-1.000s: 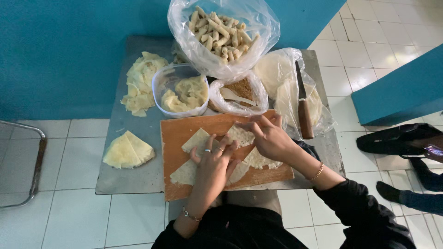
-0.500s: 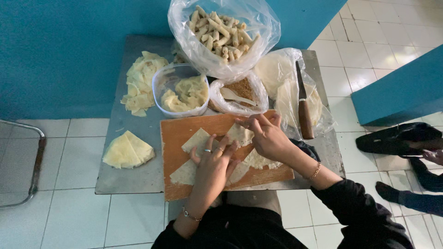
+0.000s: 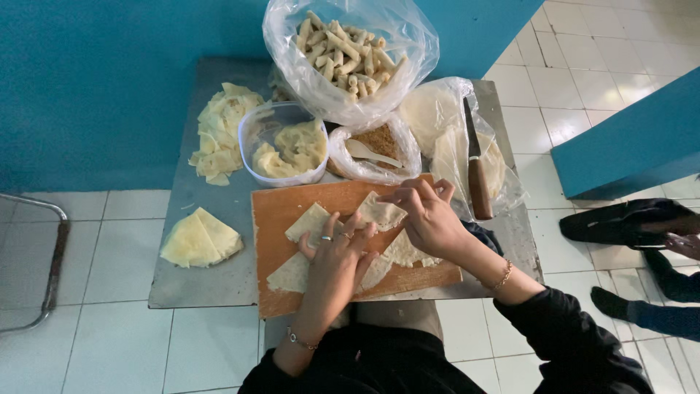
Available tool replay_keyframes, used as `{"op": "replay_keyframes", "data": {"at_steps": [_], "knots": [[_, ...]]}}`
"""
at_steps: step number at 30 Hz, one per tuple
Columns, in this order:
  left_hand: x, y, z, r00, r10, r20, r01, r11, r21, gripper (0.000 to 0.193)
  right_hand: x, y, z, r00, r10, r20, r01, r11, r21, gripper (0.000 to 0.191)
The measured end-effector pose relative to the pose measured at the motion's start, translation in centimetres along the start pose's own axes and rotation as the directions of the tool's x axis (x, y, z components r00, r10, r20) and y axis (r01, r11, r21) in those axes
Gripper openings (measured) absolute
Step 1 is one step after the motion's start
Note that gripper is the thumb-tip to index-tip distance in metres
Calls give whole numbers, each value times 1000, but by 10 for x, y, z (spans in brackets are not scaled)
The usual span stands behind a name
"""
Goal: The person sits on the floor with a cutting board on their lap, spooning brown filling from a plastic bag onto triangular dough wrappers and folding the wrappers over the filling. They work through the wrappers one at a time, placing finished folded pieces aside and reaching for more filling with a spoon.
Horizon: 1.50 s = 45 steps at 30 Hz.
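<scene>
Fingers (image 3: 408, 195) of the right hand (image 3: 432, 222) are bent and pinch the edge of a thin triangular pastry wrapper (image 3: 379, 211) on the wooden cutting board (image 3: 273, 211). The left hand (image 3: 337, 264) lies flat with spread fingers on the other wrappers (image 3: 306, 222) and grips nothing. The board stands at the front of the metal bench (image 3: 219, 281). Just behind it are a plastic bowl of filling (image 3: 286, 149) and a small bag with a spoon (image 3: 372, 149). Behind these, a big clear bag (image 3: 350, 55) holds finished rolls. A knife (image 3: 477, 171) lies on a bagged stack of round sheets at the right. Folded wrappers (image 3: 198, 239) lie left of the board.
</scene>
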<state>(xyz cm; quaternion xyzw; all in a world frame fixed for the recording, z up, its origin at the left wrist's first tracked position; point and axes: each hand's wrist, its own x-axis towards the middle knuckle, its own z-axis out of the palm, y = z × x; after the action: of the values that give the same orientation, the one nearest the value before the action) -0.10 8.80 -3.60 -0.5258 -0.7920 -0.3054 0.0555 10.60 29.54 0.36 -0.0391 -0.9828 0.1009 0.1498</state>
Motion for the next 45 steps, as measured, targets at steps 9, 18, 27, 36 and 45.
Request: {"op": "replay_keyframes", "data": {"at_steps": [9,18,27,36,45], "knots": [[-6,4,-5,997,-50,53,50,999,-1,43,-6,-24,23,999,-11,36,12,1000,-19,58],[-6,0,-5,999,-22,33,22,1000,-6,44,-1,-10,14,998,61,-29,-60,998,21,54],[-1,2,-7,999,-33,19,34,999,-20,40,-7,-8,10,997,52,64,-51,998,-26,44],[2,11,-8,999,-42,25,42,999,-1,40,-7,-17,23,996,-24,86,36,990,-137,69],[-4,12,-7,998,-59,34,60,997,-38,38,-19,-20,23,982,102,162,-47,950,-309,70]]}}
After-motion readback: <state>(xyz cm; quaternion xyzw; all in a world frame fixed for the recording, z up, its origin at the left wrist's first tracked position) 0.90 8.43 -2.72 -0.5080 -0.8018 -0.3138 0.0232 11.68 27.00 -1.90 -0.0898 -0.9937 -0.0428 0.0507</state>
